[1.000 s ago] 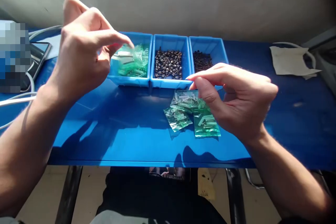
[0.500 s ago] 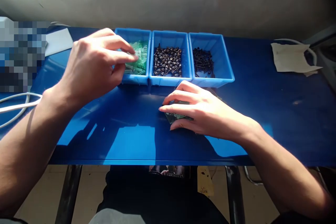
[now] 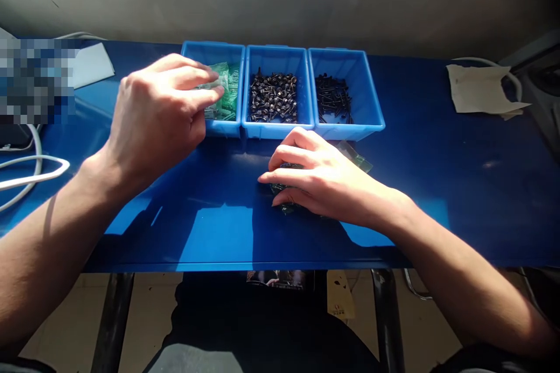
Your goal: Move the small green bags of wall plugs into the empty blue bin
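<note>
Hard shadows are cast across the partly sunlit desk (image 3: 223,239); the wall (image 3: 262,0) is dimly lit; the left edge is pixelated.

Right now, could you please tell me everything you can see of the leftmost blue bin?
The leftmost bin is a blue, open-topped box that looks like plastic. It stands upright on the blue table, close beside the middle bin, and holds green packets. The left hand covers its near left corner, fingers over the packets; whether they touch its walls cannot be told.
</note>
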Available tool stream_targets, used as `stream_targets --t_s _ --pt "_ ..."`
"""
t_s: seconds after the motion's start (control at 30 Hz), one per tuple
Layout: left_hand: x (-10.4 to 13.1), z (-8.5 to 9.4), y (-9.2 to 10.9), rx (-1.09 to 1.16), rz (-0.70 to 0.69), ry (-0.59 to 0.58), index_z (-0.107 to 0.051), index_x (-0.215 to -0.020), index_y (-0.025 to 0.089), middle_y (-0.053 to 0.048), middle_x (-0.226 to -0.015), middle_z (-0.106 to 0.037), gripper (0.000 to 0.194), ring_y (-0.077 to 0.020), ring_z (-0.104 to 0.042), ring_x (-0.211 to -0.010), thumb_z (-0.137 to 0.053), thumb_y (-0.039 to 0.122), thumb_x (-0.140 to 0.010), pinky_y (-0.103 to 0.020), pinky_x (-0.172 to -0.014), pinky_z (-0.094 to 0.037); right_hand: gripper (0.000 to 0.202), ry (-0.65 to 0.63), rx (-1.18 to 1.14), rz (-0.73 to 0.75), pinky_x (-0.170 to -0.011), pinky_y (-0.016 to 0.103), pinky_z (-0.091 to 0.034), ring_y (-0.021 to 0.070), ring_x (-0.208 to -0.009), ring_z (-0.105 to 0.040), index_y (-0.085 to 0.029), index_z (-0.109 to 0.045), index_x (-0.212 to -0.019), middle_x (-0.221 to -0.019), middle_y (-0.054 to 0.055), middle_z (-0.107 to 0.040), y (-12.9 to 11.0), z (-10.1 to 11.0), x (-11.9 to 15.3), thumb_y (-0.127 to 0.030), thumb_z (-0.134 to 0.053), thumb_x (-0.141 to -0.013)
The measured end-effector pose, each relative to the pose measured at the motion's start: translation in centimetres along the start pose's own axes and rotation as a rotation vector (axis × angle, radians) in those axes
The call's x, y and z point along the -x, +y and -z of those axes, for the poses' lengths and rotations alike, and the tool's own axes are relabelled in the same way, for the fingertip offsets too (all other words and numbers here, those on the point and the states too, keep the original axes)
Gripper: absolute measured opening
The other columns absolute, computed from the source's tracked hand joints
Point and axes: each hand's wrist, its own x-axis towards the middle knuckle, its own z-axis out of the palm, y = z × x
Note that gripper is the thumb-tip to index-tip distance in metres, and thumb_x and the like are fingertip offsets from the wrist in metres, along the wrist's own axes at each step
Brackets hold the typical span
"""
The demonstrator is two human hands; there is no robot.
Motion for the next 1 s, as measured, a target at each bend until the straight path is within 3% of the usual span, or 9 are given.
stream_targets --t_s 0.17,0.27,0.4,0.53,0.67,0.73,0.83,0.9,1.0 --pt "-0.4 0.2 0.2 -0.031 0.031 0.002 -0.083 -0.133 0.015 -0.012 -0.146 -0.078 0.044 -0.0371 -0.074 -0.137 -0.044 0.019 -0.113 -0.055 -0.108 -0.070 0.015 0.027 -0.004 0.019 -0.098 0.046 -0.058 0.0255 -0.107 -0.058 -0.016 -0.079 -0.111 -0.113 0.011 -0.078 -0.1 -0.5 -0.3 -0.027 -0.069 -0.114" --pt "-0.4 0.5 0.4 -0.031 -0.011 0.124 -0.079 -0.139 0.018 -0.008 -0.146 -0.077 0.045 -0.0366 -0.072 -0.140 -0.046 0.014 -0.109 -0.053 -0.104 -0.071 0.017 0.026 0.019 0.034 -0.096 0.043 -0.059 0.0247 -0.106 -0.060 -0.017 -0.077 -0.108 -0.110 0.009 -0.079 0.0 -0.8 -0.5 -0.026 -0.065 -0.116" --pt "-0.1 0.9 1.0 0.009 -0.103 0.260 -0.077 -0.136 0.023 -0.001 -0.141 -0.078 0.043 -0.0345 -0.074 -0.137 -0.053 0.010 -0.102 -0.056 -0.105 -0.068 0.029 0.058 0.045 0.020 -0.093 0.042 -0.058 0.0228 -0.101 -0.063 -0.022 -0.078 -0.111 -0.107 0.005 -0.083 -0.3 -0.7 -0.6 -0.013 -0.052 -0.117" --pt "0.0 1.4 2.0 0.048 -0.194 0.319 -0.065 -0.149 0.032 0.005 -0.134 -0.078 0.048 -0.0279 -0.079 -0.130 -0.052 0.013 -0.106 -0.049 -0.102 -0.069 0.024 0.298 -0.123 -0.078 -0.100 0.044 -0.063 0.0228 -0.107 -0.074 -0.027 -0.081 -0.122 -0.115 0.004 -0.085 -2.0 0.6 -0.6 -0.017 -0.059 -0.116" --pt "-0.2 1.6 3.1 0.067 -0.283 0.234 -0.038 -0.170 0.046 0.007 -0.147 -0.074 0.063 -0.0229 -0.077 -0.137 -0.054 0.024 -0.114 -0.044 -0.105 -0.071 0.011 0.580 -0.283 -0.389 -0.088 0.045 -0.071 0.0248 -0.103 -0.081 -0.033 -0.081 -0.118 -0.116 0.005 -0.084 -3.3 1.5 -0.7 -0.029 -0.073 -0.112" --pt "-0.3 1.5 3.5 0.107 -0.336 0.237 -0.047 -0.164 0.044 0.006 -0.150 -0.072 0.051 -0.0229 -0.078 -0.137 -0.059 0.029 -0.116 -0.042 -0.101 -0.073 0.006 0.756 -0.383 -0.446 -0.081 0.044 -0.073 0.0235 -0.093 -0.082 -0.033 -0.082 -0.111 -0.111 0.003 -0.083 -3.1 1.3 -1.1 -0.029 -0.078 -0.109" --pt "0.0 1.4 3.7 0.150 -0.426 0.302 -0.070 -0.141 0.030 -0.001 -0.146 -0.074 0.029 -0.0256 -0.080 -0.130 -0.070 0.026 -0.112 -0.043 -0.098 -0.076 0.004 0.963 -0.517 -0.399 -0.073 0.041 -0.074 0.0215 -0.081 -0.080 -0.031 -0.084 -0.102 -0.098 0.001 -0.081 -2.1 0.6 -1.6 -0.029 -0.087 -0.102" --pt "0.2 1.5 3.7 0.158 -0.441 0.311 -0.074 -0.134 0.026 -0.004 -0.143 -0.076 0.025 -0.0268 -0.080 -0.129 -0.070 0.019 -0.111 -0.044 -0.100 -0.075 0.004 0.966 -0.518 -0.404 -0.075 0.041 -0.075 0.0228 -0.085 -0.081 -0.031 -0.085 -0.100 -0.097 0.002 -0.082 -1.7 0.4 -1.7 -0.031 -0.089 -0.100" --pt "0.3 1.6 3.9 0.249 -0.390 0.337 -0.076 -0.130 0.024 -0.002 -0.125 -0.082 0.026 -0.0235 -0.083 -0.116 -0.061 0.013 -0.112 -0.043 -0.095 -0.075 0.009 0.841 -0.493 -0.411 -0.086 0.046 -0.077 0.0265 -0.099 -0.082 -0.033 -0.084 -0.110 -0.113 0.003 -0.085 -1.7 0.5 -1.5 -0.031 -0.086 -0.101"
